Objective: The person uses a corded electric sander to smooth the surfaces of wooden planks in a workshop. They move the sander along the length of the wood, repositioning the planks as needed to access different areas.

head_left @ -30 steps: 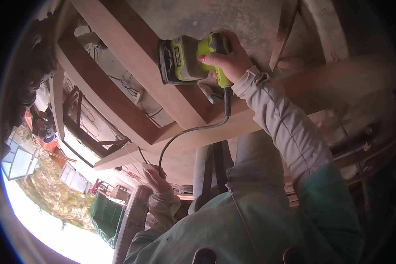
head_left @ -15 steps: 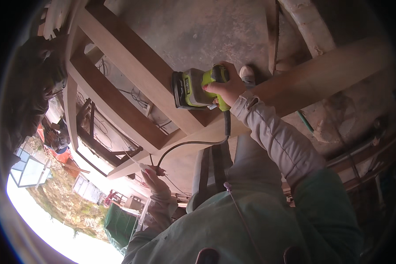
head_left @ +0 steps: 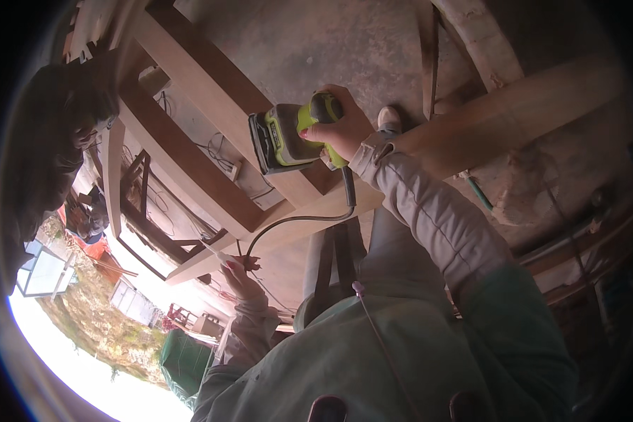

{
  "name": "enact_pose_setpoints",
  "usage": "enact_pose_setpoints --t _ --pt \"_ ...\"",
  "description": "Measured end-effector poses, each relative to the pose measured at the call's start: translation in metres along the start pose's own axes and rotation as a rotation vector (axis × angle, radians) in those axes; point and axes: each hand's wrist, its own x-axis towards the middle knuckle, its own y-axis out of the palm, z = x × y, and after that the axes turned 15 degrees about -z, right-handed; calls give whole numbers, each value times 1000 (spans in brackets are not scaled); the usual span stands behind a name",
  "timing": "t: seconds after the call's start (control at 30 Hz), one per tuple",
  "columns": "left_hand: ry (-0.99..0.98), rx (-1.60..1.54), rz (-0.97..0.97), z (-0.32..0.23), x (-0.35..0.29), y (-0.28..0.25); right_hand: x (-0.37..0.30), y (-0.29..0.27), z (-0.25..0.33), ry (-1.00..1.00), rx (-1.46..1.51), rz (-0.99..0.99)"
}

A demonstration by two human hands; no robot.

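My right hand [head_left: 341, 125] is wrapped round the grip of a green and grey electric sander [head_left: 285, 137]. The sander is tilted, with its dark pad side facing left, over a slanting wooden beam [head_left: 211, 88]; whether the pad touches the wood I cannot tell. A black power cord [head_left: 295, 220] curves from the sander's handle down to my left hand [head_left: 240, 280]. That hand is raised at lower left with its fingers closed on the cord, beside a reddish-brown knot or joint. Something pale also shows at those fingertips, too small to name.
A long wooden rail [head_left: 499, 123] crosses in front of my legs, joined to the beam and a curved wooden piece [head_left: 179, 155]. A dark wrinkled mass [head_left: 56, 133] stands at the left. Loose cables [head_left: 218, 155] lie on the floor; a green tarp [head_left: 185, 359] shows at lower left.
My right hand and the sander have moved left, and the cord has shifted with them. My left hand stays in nearly the same place. The whole view has shifted slightly.
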Motion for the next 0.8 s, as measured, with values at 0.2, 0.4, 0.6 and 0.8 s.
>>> enact_pose_setpoints --t 0.2,0.4,0.6,0.8 --pt "-56 -57 -18 5 -15 -10 -26 0 25 -555 -391 55" --pt "-60 -168 103 29 -38 -16 -81 1 70 -738 -837 79" --pt "-144 -312 91 71 -34 -31 -138 15 53 -814 -987 72" --pt "-119 -339 116 129 -19 -64 -174 39 2 -842 -1080 -2"
